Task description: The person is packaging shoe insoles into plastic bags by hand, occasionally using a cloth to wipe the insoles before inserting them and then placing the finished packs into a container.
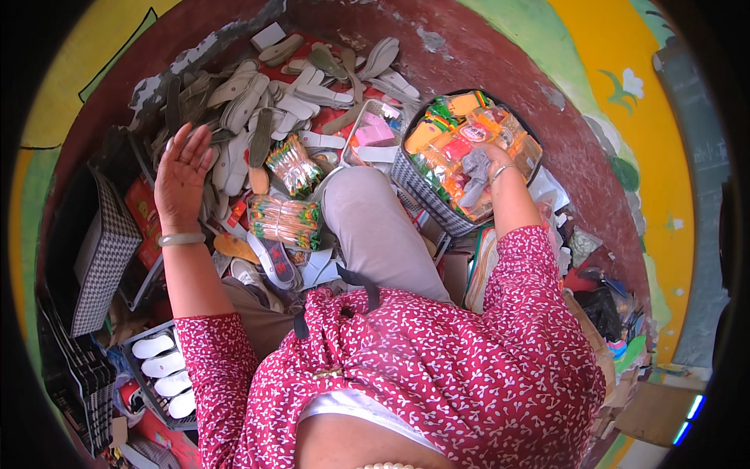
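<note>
My left hand (183, 176) is raised with its palm up, holding nothing. Its fingers are stretched out, beside a heap of pale insoles (234, 160). My right hand (498, 160) is over a black-and-white houndstooth box (426, 191), its fingers closed on a crumpled grey cloth (473, 173). Inside the box are tan insoles (467, 102) and several clear packets with orange and green printing (449, 156). Two bundles of thin sticks with colored ends, one upper (294, 166) and one lower (285, 220), lie between my left hand and my knee.
Left of me stand a houndstooth lid (109, 254) and a dark crate (160, 410) with white shoe-shaped pieces (164, 365). Ahead, a white tray (351, 141) holds pink blocks (375, 129). Single shoes (273, 262) lie near my knee. A dark red wall (500, 55) curves behind the heap.
</note>
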`<control>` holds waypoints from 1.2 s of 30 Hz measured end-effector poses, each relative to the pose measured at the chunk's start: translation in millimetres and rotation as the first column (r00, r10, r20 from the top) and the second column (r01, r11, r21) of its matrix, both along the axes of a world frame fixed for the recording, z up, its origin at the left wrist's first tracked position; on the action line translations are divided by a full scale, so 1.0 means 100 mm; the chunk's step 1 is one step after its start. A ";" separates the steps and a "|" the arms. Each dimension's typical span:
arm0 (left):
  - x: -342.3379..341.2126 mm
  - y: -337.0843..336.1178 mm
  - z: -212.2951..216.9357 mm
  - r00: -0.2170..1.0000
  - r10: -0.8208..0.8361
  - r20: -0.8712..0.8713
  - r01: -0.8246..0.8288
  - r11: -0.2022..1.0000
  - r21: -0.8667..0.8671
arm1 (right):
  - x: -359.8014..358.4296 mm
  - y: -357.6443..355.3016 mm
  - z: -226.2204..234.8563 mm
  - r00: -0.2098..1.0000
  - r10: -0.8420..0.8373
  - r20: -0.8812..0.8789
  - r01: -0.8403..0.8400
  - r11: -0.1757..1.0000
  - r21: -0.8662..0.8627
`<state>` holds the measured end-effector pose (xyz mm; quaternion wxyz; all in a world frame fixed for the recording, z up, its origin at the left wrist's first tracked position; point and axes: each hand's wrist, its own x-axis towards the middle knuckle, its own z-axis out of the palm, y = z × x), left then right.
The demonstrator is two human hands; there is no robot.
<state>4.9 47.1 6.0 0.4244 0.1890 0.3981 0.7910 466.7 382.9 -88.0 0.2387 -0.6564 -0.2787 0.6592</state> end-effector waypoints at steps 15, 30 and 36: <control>0.06 -0.13 0.06 0.998 0.022 -0.051 -0.022 1.000 -0.007 | 0.01 0.31 0.13 0.238 0.327 0.915 -0.742 0.669 -0.046; 0.00 -0.06 -0.01 0.999 -0.035 -0.040 0.035 0.999 -0.009 | -0.05 0.22 -0.25 -0.135 0.478 0.868 -0.876 0.352 -0.330; 0.03 -0.04 -0.02 0.997 -0.044 -0.063 0.040 0.998 -0.055 | -0.04 0.26 -0.36 -0.132 0.522 0.842 -0.873 0.341 -0.349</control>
